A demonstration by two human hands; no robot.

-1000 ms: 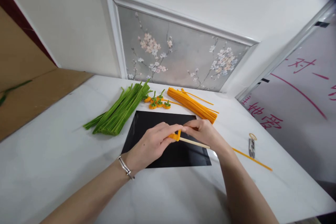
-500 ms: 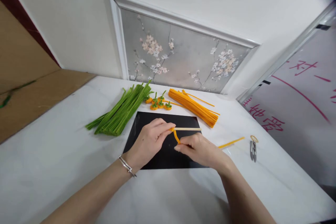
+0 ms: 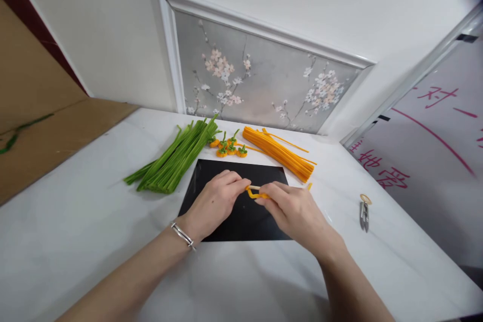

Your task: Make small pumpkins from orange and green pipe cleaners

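Observation:
Over a black mat (image 3: 237,219), my left hand (image 3: 221,201) pinches one end of a thin pale wooden stick (image 3: 255,188), where an orange pipe cleaner (image 3: 253,194) is wound on. My right hand (image 3: 294,209) is closed on the same pipe cleaner, a short way right of the left fingertips. Its fingers cover the stick's right part; whether they grip the stick too I cannot tell. The pipe cleaner's loose end shows beyond the right knuckles.
Behind the mat lie a bundle of green pipe cleaners (image 3: 177,161), several small orange-and-green pumpkin shapes (image 3: 231,147) and a bundle of orange pipe cleaners (image 3: 279,153). Small thread snips (image 3: 364,214) lie at the right. A wall with a framed floral panel (image 3: 264,70) closes off the back.
My right hand has moved up and slightly right to the stick, pulling the pipe cleaner along with it; its tail has swung upward. My left hand stays in nearly the same place.

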